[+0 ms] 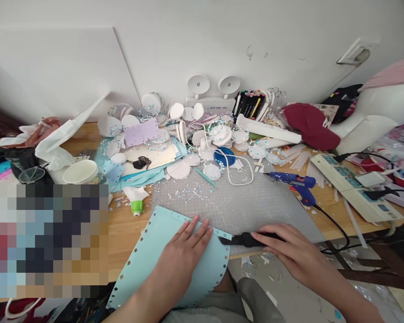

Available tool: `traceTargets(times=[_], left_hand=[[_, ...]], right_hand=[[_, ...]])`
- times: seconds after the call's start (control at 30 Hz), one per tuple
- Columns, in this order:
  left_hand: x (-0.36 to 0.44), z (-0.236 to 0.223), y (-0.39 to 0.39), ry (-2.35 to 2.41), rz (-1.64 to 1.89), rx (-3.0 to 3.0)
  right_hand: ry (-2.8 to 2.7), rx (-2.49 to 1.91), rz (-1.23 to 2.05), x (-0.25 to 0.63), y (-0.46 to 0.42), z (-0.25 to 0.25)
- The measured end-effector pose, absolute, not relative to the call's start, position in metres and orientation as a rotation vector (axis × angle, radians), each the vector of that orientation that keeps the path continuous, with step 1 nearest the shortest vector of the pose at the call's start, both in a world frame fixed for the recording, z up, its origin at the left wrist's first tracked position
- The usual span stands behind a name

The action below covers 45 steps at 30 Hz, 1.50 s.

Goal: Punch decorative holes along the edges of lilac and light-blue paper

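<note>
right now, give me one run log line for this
left hand: flat on blue sheet | right hand: holding black cutter, blade at sheet's edge | glue gun: lying on cutting mat's right side

wooden table [121, 244], grey cutting mat [256, 202], blue glue gun [291, 180], white power strip [355, 188]

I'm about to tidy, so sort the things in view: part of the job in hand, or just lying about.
Seemingly in use:
- blue sheet, under the left hand
- knife, in the right hand
- mat, partly under the sheet

Seemingly lying about:
- keys
- red cap
- glue gun
</note>
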<state>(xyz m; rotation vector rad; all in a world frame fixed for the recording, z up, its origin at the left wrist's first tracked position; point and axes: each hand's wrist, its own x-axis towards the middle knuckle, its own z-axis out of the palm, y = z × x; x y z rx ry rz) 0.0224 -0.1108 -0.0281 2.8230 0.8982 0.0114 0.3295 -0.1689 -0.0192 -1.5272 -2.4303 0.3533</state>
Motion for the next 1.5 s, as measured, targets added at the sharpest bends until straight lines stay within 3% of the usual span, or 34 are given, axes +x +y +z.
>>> traceTargets(times=[0.97,1.2,1.5], left_hand=[[0.018,-0.028,-0.114,0.943,0.033,2.867],[-0.012,-0.025,-0.107,1.301,0.183,2.855],[-0.023,-0.028,-0.105,1.275,0.193,2.871]], right_hand=[[-2.399,-1.372,0.295,0.307,-0.123,-0.028],[-2.409,-1.367,0.310,0.306,-0.122,-0.029],[-2.386,-1.282,0.297,0.274,-0.100,-0.029]])
